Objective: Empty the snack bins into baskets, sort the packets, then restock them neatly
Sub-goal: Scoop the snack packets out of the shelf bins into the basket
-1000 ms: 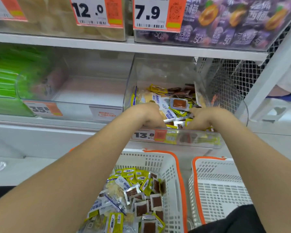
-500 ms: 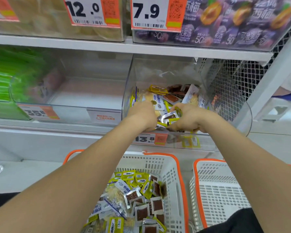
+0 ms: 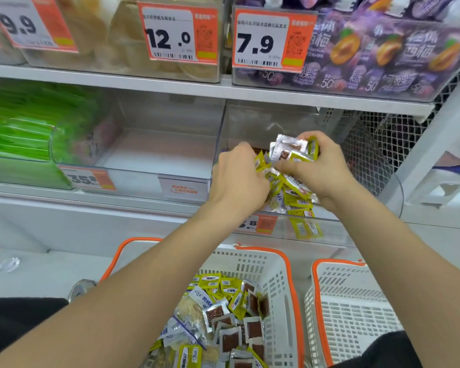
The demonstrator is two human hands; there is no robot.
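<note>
While both hands clasp packet bunch [image 3: 290, 160] above clear bin [image 3: 329, 229]: left hand [image 3: 237, 176], right hand [image 3: 319, 166] clenched on it. Keep grip, carry low to left basket [image 3: 284, 282]; loose packets may slip.

A white metal shelf board [image 3: 223, 90] runs across the scene and serves as the landmark. Above it hang orange-and-white price tags [image 3: 179, 34] reading 9.9, 12.0 and 7.9. Below it, at the right end, a white wire mesh panel [image 3: 383, 139] closes the side of the rack, beside a slanted white upright [image 3: 433, 134]. Lower still, a pale ledge [image 3: 37, 258] spans the left. The lighting is bright and even.
</note>
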